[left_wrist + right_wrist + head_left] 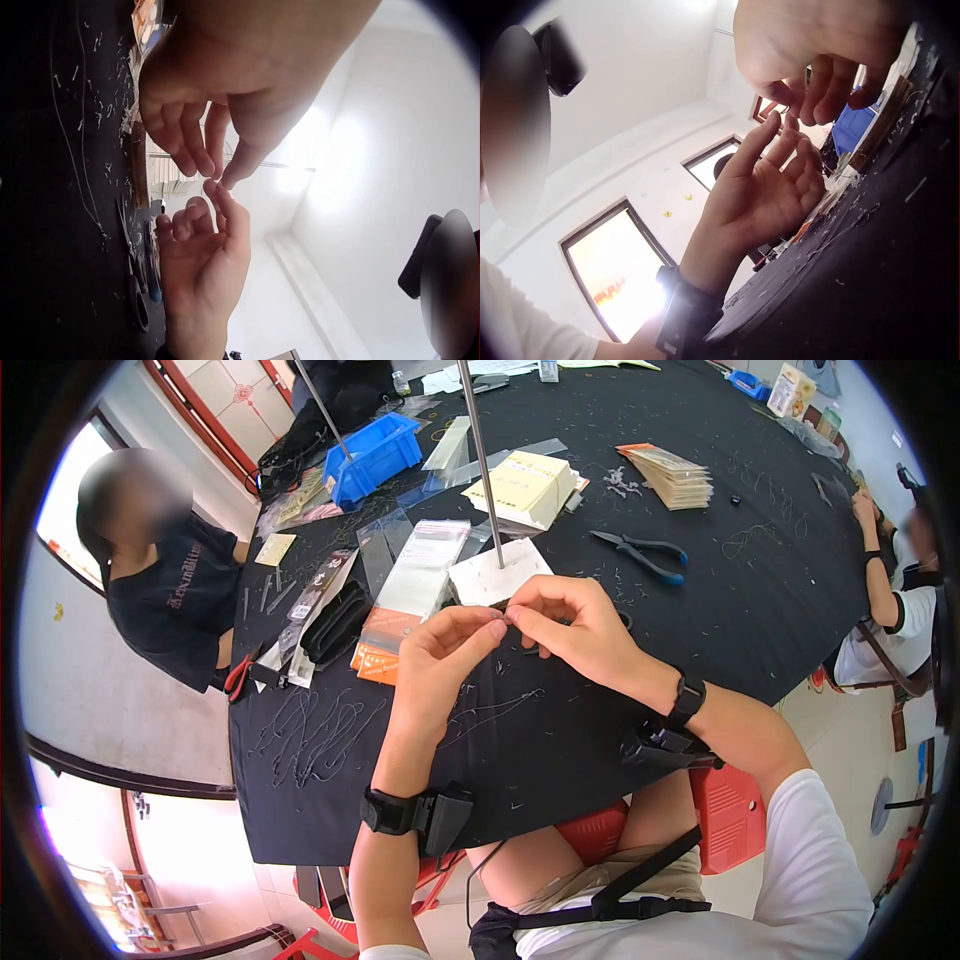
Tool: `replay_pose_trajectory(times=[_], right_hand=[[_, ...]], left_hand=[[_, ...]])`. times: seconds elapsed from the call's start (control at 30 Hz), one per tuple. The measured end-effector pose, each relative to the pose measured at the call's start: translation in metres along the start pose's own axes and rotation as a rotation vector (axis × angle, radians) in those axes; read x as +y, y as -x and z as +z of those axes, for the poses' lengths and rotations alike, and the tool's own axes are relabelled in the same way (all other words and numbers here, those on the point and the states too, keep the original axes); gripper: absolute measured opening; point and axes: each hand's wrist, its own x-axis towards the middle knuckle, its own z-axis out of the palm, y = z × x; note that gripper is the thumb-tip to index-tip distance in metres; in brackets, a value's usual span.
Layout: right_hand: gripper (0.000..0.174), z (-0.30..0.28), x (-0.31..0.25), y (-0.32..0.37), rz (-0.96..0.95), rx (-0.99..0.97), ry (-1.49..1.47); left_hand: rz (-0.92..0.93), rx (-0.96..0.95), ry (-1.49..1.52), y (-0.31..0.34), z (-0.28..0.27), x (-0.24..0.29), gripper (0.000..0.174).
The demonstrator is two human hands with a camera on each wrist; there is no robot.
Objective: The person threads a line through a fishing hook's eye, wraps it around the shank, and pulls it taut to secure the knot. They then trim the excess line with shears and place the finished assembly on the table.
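In the head view my left hand (pixel 432 658) and right hand (pixel 588 632) meet above the table, thumb and forefinger tips together. Between them they pinch a tiny thin piece (pixel 218 181), mostly hidden by the fingertips; I cannot tell its kind. The other fingers of my right hand (pixel 201 274) are loosely bent in the left wrist view. Seen from the right wrist, my left hand (pixel 754 199) has its palm turned up. Behind the fingertips, a metal rod (pixel 482 460) rises from a white base (pixel 500 572). Thin dark cords (pixel 315 735) lie left of my left hand.
Blue-handled pliers (pixel 650 557) lie beyond my right hand, and scissors (pixel 136 292) lie below it. Card stacks (pixel 672 478), a blue bin (pixel 372 460) and plastic packets (pixel 415 575) occupy the far side. One person (pixel 165 580) sits left, another (pixel 905 590) right. Clippings dot the black cloth (pixel 560 760).
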Motion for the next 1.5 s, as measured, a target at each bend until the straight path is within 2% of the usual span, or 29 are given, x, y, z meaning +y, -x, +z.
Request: replay_pose_trajectory(times=[0.2,0.63,0.93,1.0,1.1,1.5], right_hand=[[0.012,-0.0016,-0.0013,0.0003,-0.035,-0.021,0.175],[0.011,0.0019,0.0023,0.0036,-0.154,-0.018,0.192],[0.011,0.0001,0.0029,0.0027,-0.082,-0.034,0.14],[0.01,0.0,0.0027,0.0023,0.039,-0.035,-0.005],[0.011,0.0011,0.0,0.0008,0.111,0.011,-0.099],[0.014,-0.0003,0.0008,0.0003,0.095,-0.028,-0.097]], left_hand=[[-0.009,0.024,-0.026,-0.0013,-0.0022,-0.0024,0.017],[-0.017,-0.09,-0.171,-0.0003,-0.0003,-0.0041,0.009],[0.047,-0.099,-0.131,0.0004,-0.0003,-0.0037,0.008],[0.055,-0.09,-0.117,-0.0002,-0.0008,-0.004,0.008],[0.074,-0.07,-0.101,-0.0012,-0.0004,-0.0038,0.009],[0.079,-0.02,-0.067,0.0001,0.0036,0.0011,0.015]])
